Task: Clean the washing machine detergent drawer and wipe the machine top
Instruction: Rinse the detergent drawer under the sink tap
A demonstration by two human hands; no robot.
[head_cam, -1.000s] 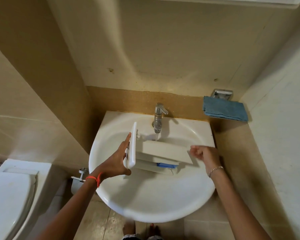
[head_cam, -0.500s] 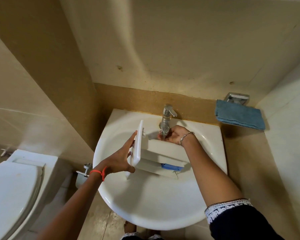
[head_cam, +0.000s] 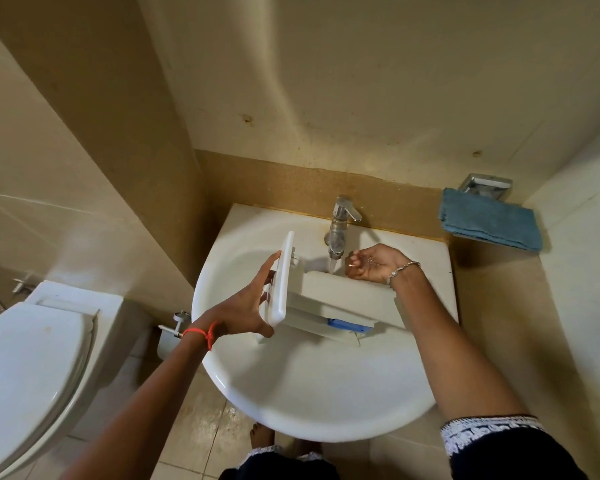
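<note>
Detergent drawer (head_cam: 343, 301): white plastic, held in the air over the bowl of the washbasin (head_cam: 326, 410), just below the tap.
Front panel: flat with rounded corners, standing on edge at the drawer's 9 o'clock end, its face turned towards the toilet.
Body: a long box running from the panel towards 3 o'clock. Its top surface is pale and plain, with stepped white layers under it on the near side.
Blue insert (head_cam: 349, 325): a small blue piece set in the near side of the body, towards the 3 o'clock end.
Left hand (head_cam: 246, 306): clamped on the front panel, fingers along the outer face and thumb hooked under the lower corner. A red thread is tied at the wrist.
Right hand (head_cam: 371, 263): cupped palm up, fingers loosely bent, gripping nothing. It is just beside the water at the drawer's far edge, and droplets shine in the palm. The wrist wears a thin bracelet.
Tap (head_cam: 340, 223): chrome, at 12 o'clock on the basin, running. The stream lands on the drawer's far edge.
Blue cloth (head_cam: 492, 220): folded on the ledge at 2 o'clock from the basin, with a chrome holder (head_cam: 485, 185) behind it.
Toilet (head_cam: 25, 372): white, lid down, at 8 o'clock from the basin.
</note>
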